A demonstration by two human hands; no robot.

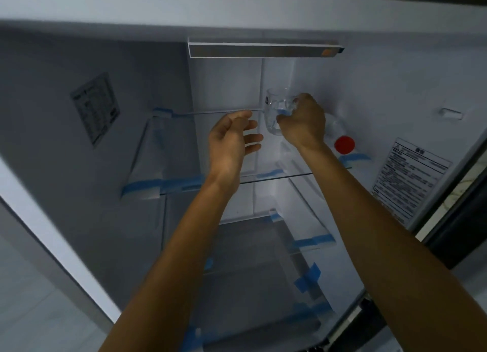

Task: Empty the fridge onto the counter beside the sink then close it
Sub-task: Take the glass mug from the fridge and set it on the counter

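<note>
Fridge glass gripped by right hand (left hand loosely open, empty).

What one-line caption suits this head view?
Right hand grips a clear glass inside the fridge; left hand open.

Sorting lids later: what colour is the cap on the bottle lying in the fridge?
Red: the cap, head view.
</note>
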